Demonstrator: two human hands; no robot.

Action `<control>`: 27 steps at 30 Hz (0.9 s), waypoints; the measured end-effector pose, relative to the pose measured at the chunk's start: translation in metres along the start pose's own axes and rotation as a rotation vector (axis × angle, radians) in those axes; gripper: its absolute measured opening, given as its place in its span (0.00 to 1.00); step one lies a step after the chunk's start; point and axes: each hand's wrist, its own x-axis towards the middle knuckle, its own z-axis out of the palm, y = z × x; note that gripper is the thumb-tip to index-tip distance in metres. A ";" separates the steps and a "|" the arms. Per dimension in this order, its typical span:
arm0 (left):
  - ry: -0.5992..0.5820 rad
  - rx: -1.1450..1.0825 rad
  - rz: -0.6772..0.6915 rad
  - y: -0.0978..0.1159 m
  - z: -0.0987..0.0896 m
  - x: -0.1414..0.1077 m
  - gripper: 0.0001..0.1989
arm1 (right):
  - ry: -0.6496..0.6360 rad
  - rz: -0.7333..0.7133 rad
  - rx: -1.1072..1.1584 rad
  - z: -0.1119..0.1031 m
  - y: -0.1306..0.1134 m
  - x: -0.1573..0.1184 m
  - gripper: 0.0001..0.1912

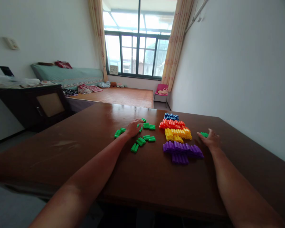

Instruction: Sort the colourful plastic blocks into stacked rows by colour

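My left hand (133, 128) reaches over the table among loose green plastic pieces (141, 141), small ribbed tubes lying singly and in short groups. Its fingers are stretched out, with green bits showing beside and below them; whether they touch these is hard to see. At the right, my right hand (212, 139) has thumb and fingers around a small green group (204, 134) on the table. Between the hands lie similar pieces sorted by colour: a blue row (171, 117), a red-orange pile (172, 123), a yellow pile (179, 133) and a purple pile (181, 150) nearest me.
The brown table (85, 158) has its far edge towards a bed (128, 96) below a window. A dark cabinet (38, 104) stands at the left. A pink chair (161, 90) is by the right-hand wall (239, 63).
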 end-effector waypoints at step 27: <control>-0.162 -0.184 0.656 0.137 0.016 0.034 0.13 | -0.647 -0.559 1.077 -0.054 -0.130 -0.063 0.24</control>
